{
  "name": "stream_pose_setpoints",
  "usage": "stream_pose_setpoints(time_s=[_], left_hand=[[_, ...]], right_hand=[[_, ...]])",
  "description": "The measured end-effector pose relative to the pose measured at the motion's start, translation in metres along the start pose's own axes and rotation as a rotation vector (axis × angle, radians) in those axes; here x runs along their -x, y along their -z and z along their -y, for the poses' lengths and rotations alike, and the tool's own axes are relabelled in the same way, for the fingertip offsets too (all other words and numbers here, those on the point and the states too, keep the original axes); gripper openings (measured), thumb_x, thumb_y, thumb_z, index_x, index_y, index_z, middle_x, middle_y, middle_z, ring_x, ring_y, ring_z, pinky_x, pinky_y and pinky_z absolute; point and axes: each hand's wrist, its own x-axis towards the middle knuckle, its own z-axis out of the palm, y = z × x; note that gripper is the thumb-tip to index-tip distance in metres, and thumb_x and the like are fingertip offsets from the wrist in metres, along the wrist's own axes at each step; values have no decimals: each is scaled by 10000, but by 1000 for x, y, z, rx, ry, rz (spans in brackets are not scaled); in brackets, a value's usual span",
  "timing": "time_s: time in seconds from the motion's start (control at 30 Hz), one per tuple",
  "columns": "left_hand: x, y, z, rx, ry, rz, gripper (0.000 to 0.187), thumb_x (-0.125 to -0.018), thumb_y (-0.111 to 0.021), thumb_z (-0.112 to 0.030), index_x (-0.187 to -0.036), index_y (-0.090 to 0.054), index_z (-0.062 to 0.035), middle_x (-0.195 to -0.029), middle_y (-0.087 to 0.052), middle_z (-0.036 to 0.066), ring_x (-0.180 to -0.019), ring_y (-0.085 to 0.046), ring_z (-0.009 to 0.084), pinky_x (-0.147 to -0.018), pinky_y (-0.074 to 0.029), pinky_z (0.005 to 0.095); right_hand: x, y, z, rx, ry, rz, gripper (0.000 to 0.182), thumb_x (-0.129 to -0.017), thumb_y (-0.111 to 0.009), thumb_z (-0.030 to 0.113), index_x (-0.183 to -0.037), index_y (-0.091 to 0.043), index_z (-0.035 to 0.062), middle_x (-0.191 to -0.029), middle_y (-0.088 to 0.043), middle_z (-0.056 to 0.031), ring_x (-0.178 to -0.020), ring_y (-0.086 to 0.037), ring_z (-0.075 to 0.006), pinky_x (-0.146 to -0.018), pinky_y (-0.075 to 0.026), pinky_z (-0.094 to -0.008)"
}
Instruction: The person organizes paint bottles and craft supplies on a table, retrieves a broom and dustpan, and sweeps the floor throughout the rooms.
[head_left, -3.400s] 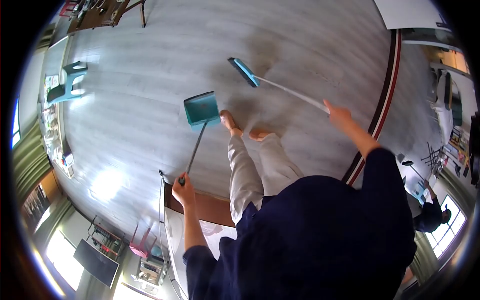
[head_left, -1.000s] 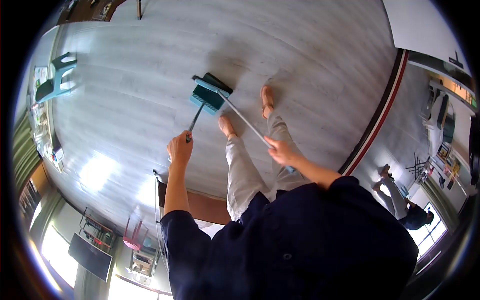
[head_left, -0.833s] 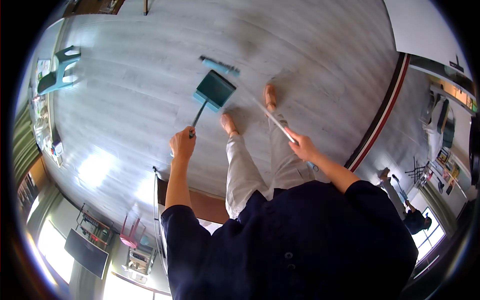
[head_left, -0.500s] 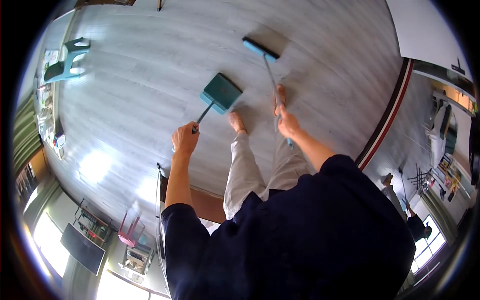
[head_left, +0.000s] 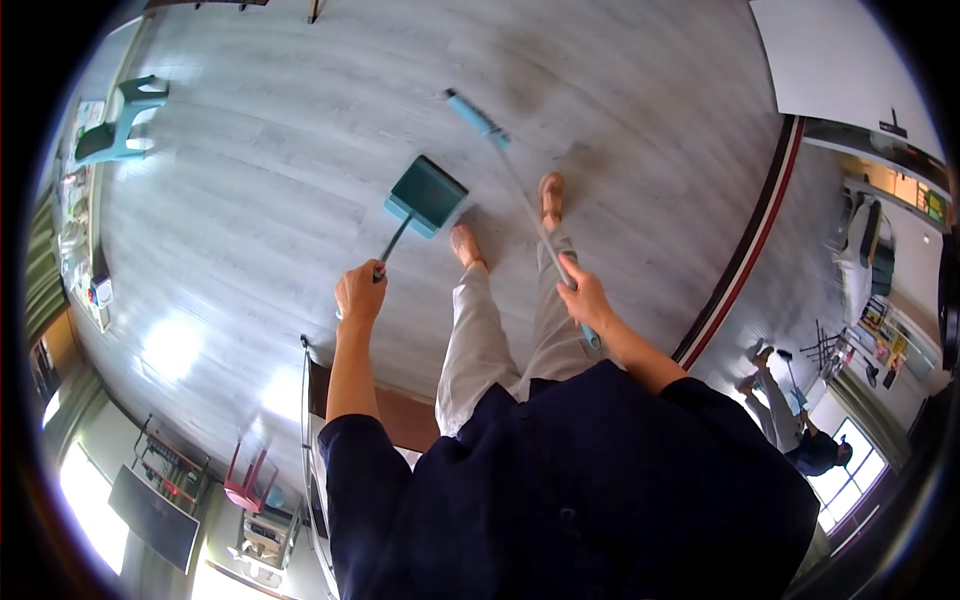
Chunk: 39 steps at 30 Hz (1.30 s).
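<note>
My left hand [head_left: 360,292] is closed around the handle of a teal dustpan [head_left: 428,194]; its pan is out in front of my left foot, close over the floor. In my right hand [head_left: 588,292] is the grey pole of a broom [head_left: 480,118], gripped near its blue end. The broom's light blue head is slightly blurred, ahead of the dustpan and to its right, apart from it. My two feet [head_left: 551,196] stand on the floor just behind both tools.
Grey wood-look flooring [head_left: 280,180] spreads around me. A teal stool [head_left: 125,120] stands at the far left, a pink stool [head_left: 250,478] at the lower left. On the right, a mirror [head_left: 800,260] with a dark, white and red edge reflects the room. A white panel [head_left: 830,60] stands upper right.
The broom head has swung left and nearer the dustpan, while my right hand has come back toward my body. The dustpan has shifted slightly left and down in view.
</note>
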Motion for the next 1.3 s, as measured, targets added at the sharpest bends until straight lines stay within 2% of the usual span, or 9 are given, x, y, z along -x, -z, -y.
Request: stream_pose_setpoints(time_s=[0.33,0.37,0.43,0.47,0.63,0.93,1.03,1.13,1.3], left_hand=[[25,2,22,52,52,-13,148,-829,-593,-259,-919,-685,-185,-782,-658,133,-763,-628,334,-663,-489,412],[27,1,21,51,71,-4,137,-811,-607,-248,-913,-674,-186,-777,-656,126,-758,-625,334,-660,-487,417],[30,-4,19,55,107,10,132,-776,-634,-225,-901,-652,-187,-768,-652,114,-748,-619,333,-653,-483,425],[29,-7,31,52,98,5,124,-782,-630,-231,-896,-651,-188,-767,-652,113,-750,-619,334,-652,-483,427],[32,-21,40,40,138,-44,110,-811,-611,-264,-866,-648,-177,-752,-647,116,-758,-617,341,-653,-482,432],[57,-34,39,389,282,-311,145,-798,-631,-260,-865,-692,-147,-711,-643,140,-710,-622,350,-625,-486,419],[59,-56,41,502,357,-427,185,-794,-640,-245,-860,-697,-82,-625,-618,113,-582,-607,267,-563,-477,374],[59,-57,22,763,540,-419,181,-821,-645,-216,-864,-695,-47,-559,-565,25,-473,-515,104,-464,-434,276],[57,-61,-12,1050,794,-499,164,-852,-638,-190,-907,-675,-40,-547,-533,19,-430,-472,94,-389,-382,244]], right_hand=[[-110,-18,-8,-54,-217,-119,668,-744,-489,-8,-1392,-330,21,-594,-552,-120,-410,-544,-207,-366,-436,-366],[-101,-48,-30,32,-157,-137,608,-691,-504,-5,-1285,-383,-52,-855,-612,-263,-502,-620,-331,-418,-514,-400],[-46,-80,0,96,-167,15,698,-710,-495,-1,-1378,-296,-37,-971,-596,-270,-508,-622,-302,-454,-527,-380],[-25,-99,16,26,-143,84,701,-747,-499,-1,-1412,-278,-1,-599,-570,-144,-416,-555,-228,-385,-473,-352],[5,-63,64,-243,-228,440,645,-820,-544,25,-1422,-336,126,-585,-509,-36,-410,-464,-106,-361,-412,-284],[4,30,56,-497,-344,10,638,-828,-563,78,-1422,-350,179,-615,-503,-38,-406,-444,-103,-359,-386,-267],[-39,59,34,-606,-351,-278,517,-812,-536,59,-1320,-448,23,-571,-511,-69,-385,-478,-151,-359,-402,-306],[-104,120,-7,-581,-395,-266,93,-803,-526,38,-877,-472,24,-629,-496,-85,-424,-459,-140,-365,-390,-282],[-241,225,-92,-1090,-607,-343,127,-761,-505,-6,-665,-434,36,-550,-466,-98,-401,-478,-189,-343,-392,-322]])
